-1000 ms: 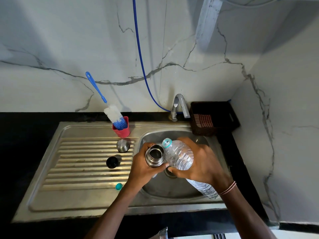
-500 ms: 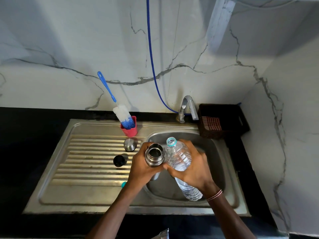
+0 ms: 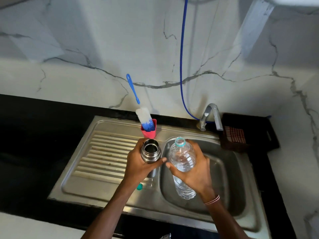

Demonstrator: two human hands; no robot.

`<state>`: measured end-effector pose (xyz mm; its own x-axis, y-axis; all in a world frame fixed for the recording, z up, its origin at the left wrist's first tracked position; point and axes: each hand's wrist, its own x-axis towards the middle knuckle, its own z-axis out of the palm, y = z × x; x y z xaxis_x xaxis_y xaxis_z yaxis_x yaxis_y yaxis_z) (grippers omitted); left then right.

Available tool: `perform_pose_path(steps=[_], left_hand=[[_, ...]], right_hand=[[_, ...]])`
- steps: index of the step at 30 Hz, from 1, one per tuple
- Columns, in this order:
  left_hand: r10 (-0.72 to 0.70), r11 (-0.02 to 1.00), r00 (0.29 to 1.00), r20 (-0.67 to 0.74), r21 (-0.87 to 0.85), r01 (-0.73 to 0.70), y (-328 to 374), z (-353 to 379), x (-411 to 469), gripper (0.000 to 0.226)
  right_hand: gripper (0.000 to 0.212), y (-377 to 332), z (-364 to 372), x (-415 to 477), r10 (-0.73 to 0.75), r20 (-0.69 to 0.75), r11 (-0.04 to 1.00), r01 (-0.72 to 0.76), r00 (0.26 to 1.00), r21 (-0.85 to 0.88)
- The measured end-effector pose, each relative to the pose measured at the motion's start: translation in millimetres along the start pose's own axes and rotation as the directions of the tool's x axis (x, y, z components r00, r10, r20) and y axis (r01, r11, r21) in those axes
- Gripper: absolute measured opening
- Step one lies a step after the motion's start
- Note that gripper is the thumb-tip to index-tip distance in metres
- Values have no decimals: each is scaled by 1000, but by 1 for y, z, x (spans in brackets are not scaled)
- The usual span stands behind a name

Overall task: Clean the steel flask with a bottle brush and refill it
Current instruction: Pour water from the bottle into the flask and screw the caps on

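My left hand grips the open steel flask upright over the drainboard's right edge, its mouth facing up. My right hand holds a clear plastic water bottle, uncapped with a teal neck ring, upright over the sink basin just right of the flask. The two do not touch. The blue-and-white bottle brush leans in a red cup at the back of the drainboard. A teal bottle cap lies on the drainboard below my left wrist.
A steel tap stands behind the basin, with a blue hose running up the marble wall. A dark basket holding a checked cloth sits right of the tap. The ribbed drainboard lies to the left, framed by black counter.
The flask and bottle have drawn slightly apart, and the bottle now stands upright instead of tilting toward the flask. My left hand now covers the flask lids on the drainboard. The view shifted.
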<state>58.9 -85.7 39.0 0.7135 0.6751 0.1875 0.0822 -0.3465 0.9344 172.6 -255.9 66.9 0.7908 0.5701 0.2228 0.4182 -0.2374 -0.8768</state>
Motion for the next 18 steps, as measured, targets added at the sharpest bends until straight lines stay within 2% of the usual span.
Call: perform_pose_path(steps=[7,18], left_hand=[[58,991,993,-99,127,-46,-11,-39,26,70],[-118,962,953,-278,208,180,-65,-87,59,81]], right_hand=[[83,2,25,11,16,50,1000,-17,999,16],[83,-2,42,29,-7,55,998,4,998,58]])
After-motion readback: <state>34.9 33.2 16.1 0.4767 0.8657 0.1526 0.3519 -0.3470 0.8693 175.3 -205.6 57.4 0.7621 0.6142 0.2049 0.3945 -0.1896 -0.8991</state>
